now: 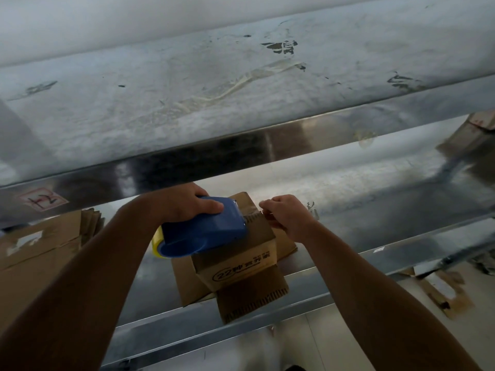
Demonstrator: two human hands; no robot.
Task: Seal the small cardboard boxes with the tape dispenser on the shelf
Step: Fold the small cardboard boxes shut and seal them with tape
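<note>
Here left hand (184,204) grips tape dispenser (203,228) on box (241,261) top.

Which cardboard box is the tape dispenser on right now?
The small upright box printed "22", central, under the blue tape dispenser in the left hand. The cardboard at left lies flattened; the far-right box stands apart.

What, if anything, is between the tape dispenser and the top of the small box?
Nothing visible. The left hand grips the blue tape dispenser, whose front edge lies on top of the small cardboard box. The right hand is at the box's right edge, beside the dispenser, not under it.
</note>
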